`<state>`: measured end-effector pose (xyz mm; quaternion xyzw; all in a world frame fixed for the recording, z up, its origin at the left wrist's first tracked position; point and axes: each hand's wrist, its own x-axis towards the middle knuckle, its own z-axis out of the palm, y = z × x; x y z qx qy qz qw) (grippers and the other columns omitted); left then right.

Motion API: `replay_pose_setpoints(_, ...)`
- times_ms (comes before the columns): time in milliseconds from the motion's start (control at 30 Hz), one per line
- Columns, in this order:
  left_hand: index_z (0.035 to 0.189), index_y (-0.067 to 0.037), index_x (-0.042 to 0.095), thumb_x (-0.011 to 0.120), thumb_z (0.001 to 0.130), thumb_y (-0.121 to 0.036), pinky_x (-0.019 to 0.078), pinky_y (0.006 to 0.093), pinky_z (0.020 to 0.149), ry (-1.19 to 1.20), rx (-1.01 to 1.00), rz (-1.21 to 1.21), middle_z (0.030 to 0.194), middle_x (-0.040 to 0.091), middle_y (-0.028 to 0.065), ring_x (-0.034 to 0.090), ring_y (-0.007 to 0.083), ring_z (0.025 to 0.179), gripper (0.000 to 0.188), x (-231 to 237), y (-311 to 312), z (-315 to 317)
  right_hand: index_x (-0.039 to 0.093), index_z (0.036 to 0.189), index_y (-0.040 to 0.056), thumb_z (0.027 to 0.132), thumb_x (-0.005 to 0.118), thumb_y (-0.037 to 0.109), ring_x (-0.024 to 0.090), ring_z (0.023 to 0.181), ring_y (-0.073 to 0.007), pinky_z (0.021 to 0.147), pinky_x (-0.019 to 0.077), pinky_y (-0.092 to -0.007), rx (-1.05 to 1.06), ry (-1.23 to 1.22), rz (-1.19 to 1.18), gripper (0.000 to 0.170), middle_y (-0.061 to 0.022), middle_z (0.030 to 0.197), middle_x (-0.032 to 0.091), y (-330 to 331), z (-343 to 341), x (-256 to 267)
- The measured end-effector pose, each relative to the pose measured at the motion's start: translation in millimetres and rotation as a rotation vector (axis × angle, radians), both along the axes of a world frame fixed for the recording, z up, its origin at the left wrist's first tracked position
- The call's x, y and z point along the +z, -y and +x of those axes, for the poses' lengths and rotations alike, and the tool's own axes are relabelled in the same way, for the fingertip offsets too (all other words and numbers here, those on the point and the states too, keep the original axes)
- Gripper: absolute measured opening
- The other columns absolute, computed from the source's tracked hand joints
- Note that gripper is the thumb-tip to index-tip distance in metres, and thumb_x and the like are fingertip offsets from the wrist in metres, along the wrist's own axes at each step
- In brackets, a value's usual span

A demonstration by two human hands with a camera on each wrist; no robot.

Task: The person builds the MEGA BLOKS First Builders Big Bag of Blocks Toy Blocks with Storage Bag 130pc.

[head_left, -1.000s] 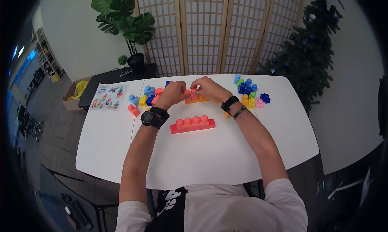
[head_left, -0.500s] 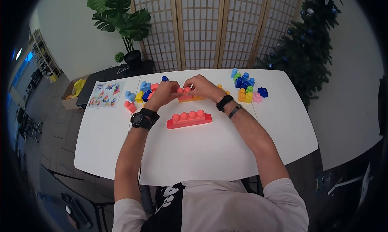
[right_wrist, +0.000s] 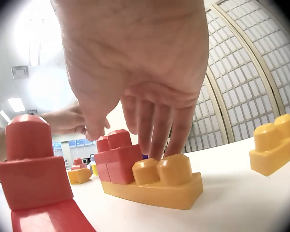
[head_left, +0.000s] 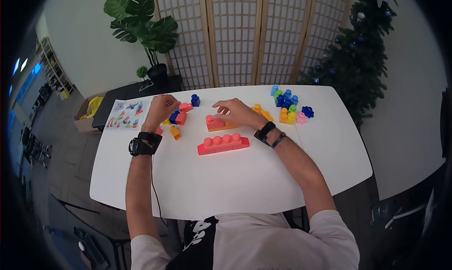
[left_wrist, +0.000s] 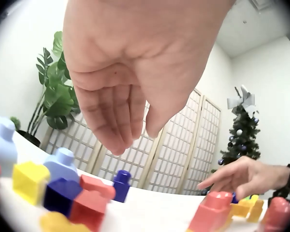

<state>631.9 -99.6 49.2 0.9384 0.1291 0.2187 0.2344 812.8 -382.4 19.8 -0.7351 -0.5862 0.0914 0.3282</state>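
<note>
My left hand (head_left: pixel 161 111) hovers empty over the left-hand blocks, its fingers loosely bent in the left wrist view. Below it there lie a yellow block (left_wrist: pixel 31 182), a dark blue block (left_wrist: pixel 61 195) and a red block (left_wrist: pixel 89 208). At mid-table, my right hand (head_left: pixel 239 114) reaches over a long orange block (right_wrist: pixel 183 192) that carries red blocks (right_wrist: pixel 121 162) on one end. In the right wrist view, its straight fingers hang behind the bare orange studs, thumb near the red blocks. Closer to my body sits a long red build (head_left: pixel 223 145) with a row of studs.
Blue, green and yellow blocks (head_left: pixel 286 103) cluster at the back right, beside a pink flower-shaped piece (head_left: pixel 301 118). Orange blocks (head_left: pixel 263 112) lie right of my right hand. A picture sheet (head_left: pixel 123 115) rests at the left. A thin cable (head_left: pixel 155 194) hangs along my left arm.
My left hand has left the red blocks on the orange block and moved left over the loose blocks. The right hand stays by the orange block, its fingers now more spread.
</note>
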Motion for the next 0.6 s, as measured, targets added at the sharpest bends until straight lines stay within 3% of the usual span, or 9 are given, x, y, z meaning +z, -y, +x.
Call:
replay_pose_setpoints(167, 0.089, -0.001, 0.081, 0.09, 0.083, -0.043, 0.059, 0.0379, 0.07, -0.226, 0.139, 0.132, 0.084, 0.077, 0.0132, 0.074, 0.028, 0.076, 0.043, -20, 13, -8, 0.077, 0.119, -0.0009, 0.1, 0.076, 0.035, 0.078, 0.091, -0.0285, 0.086, 0.0607, -0.0376, -0.002, -0.089, 0.076, 0.041, -0.0177, 0.1, 0.08, -11, 14, 7)
replay_pose_setpoints(233, 0.084, -0.002, 0.079, 0.09, 0.081, -0.037, 0.0587, 0.0421, 0.075, -0.161, 0.141, 0.324, 0.089, 0.075, 0.015, 0.073, 0.0318, 0.083, 0.037, -36, 18, -3, 0.077, 0.116, -0.001, 0.1, 0.075, 0.034, 0.078, 0.091, -0.028, 0.085, 0.0607, -0.0376, -0.009, -0.093, 0.087, 0.038, -0.0172, 0.099, 0.08, -8, 13, 11)
replay_pose_setpoints(367, 0.089, -0.005, 0.078, 0.092, 0.077, -0.032, 0.057, 0.042, 0.079, -0.178, 0.158, 0.288, 0.087, 0.075, 0.0131, 0.072, 0.033, 0.088, 0.033, -42, 18, 9, 0.079, 0.111, 0.001, 0.1, 0.075, 0.03, 0.077, 0.09, -0.0266, 0.085, 0.0603, -0.0375, -0.02, -0.087, 0.127, 0.032, -0.0156, 0.096, 0.08, -4, 14, 13)
replay_pose_setpoints(533, 0.095, -0.004, 0.079, 0.092, 0.072, -0.022, 0.0572, 0.0409, 0.079, -0.3, 0.015, 0.201, 0.088, 0.075, 0.014, 0.072, 0.0311, 0.088, 0.032, -35, 22, 10, 0.08, 0.11, 0.0028, 0.101, 0.075, 0.028, 0.075, 0.09, -0.025, 0.087, 0.0598, -0.037, -0.037, -0.1, 0.148, 0.027, -0.0141, 0.094, 0.08, 7, 27, 11)
replay_pose_setpoints(600, 0.099, -0.002, 0.079, 0.091, 0.075, -0.023, 0.0578, 0.0416, 0.081, -0.237, -0.011, 0.173, 0.093, 0.076, 0.0158, 0.073, 0.0332, 0.089, 0.034, -36, 25, 10, 0.08, 0.11, 0.0029, 0.101, 0.075, 0.027, 0.075, 0.091, -0.0244, 0.087, 0.0597, -0.0368, -0.051, -0.113, 0.155, 0.026, -0.0137, 0.094, 0.08, 11, 32, 9)
